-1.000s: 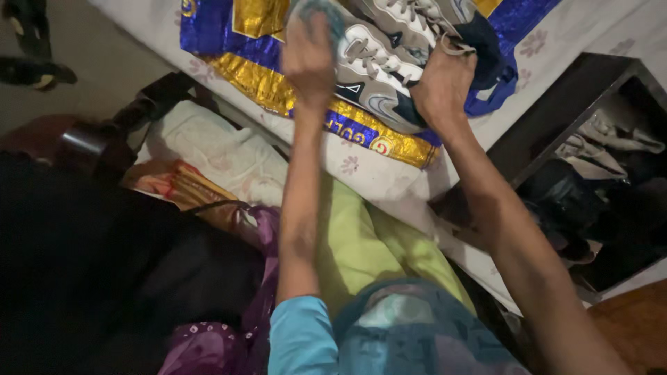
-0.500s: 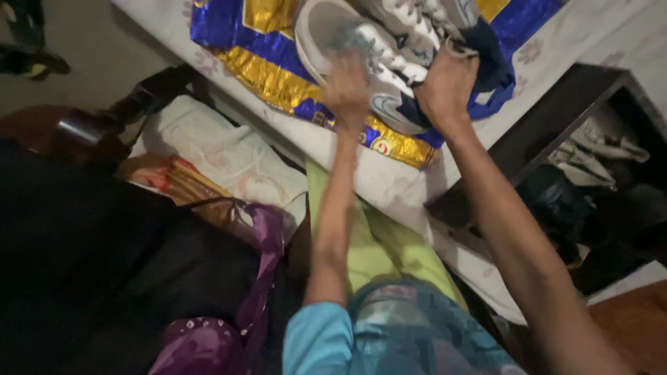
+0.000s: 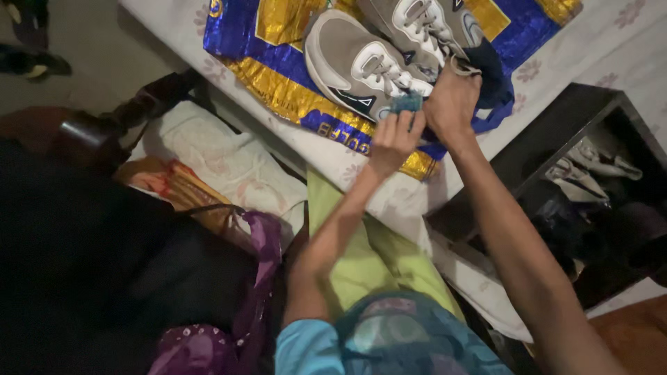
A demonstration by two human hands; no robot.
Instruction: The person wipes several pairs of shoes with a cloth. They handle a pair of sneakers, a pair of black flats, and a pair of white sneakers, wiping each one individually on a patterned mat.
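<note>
On the bag (image 3: 278, 76), shoe (image 3: 354, 69) toe up-left

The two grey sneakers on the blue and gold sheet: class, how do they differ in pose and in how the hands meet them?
The nearer sneaker lies on its side, sole edge and side panel showing; the farther sneaker shows its laced top. The left hand holds a small blue cloth against the nearer sneaker's heel, while the right hand grips the farther sneaker's heel end. Both are grey with white laces.

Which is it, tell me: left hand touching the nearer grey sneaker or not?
Touching. The head view shows the left hand pressing a small blue cloth against the grey sneaker.
</note>
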